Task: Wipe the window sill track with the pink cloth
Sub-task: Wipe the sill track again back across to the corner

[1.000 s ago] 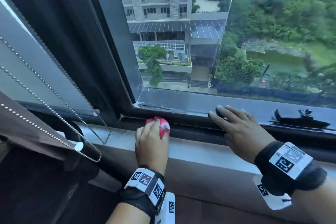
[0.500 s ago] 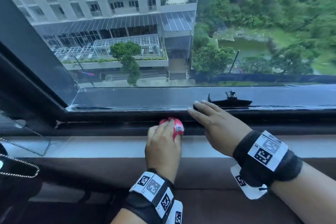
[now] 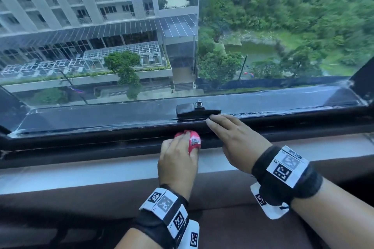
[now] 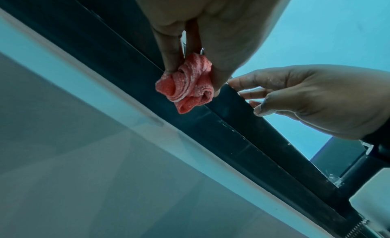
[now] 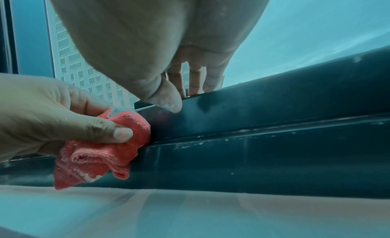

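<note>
Track (image 3: 101,143) wiping is under way, as judged from the cloth (image 3: 192,140) pressed into the dark channel roughly midway along the window, just below the latch (image 3: 197,109). The cloth is bunched into a small wad and is pinched between the thumb and curled fingers of the left hand (image 3: 178,159); in the right wrist view its folds (image 5: 99,150) are seen touching the dark frame face, with a loose corner hanging toward the pale sill (image 3: 70,170). The right hand (image 3: 236,139) is laid flat beside it, fingers straight and spread, with the fingertips (image 3: 212,120) resting on the upper edge of the frame and nothing held. White specks and streaks are seen along the track (image 5: 211,141) to the right of the cloth, so that stretch is judged not yet cleaned. How clean the left stretch is cannot be told, since the channel there is dark and small in the head view. About half of the track, toward the right corner (image 3: 352,91), is judged to be left.
</note>
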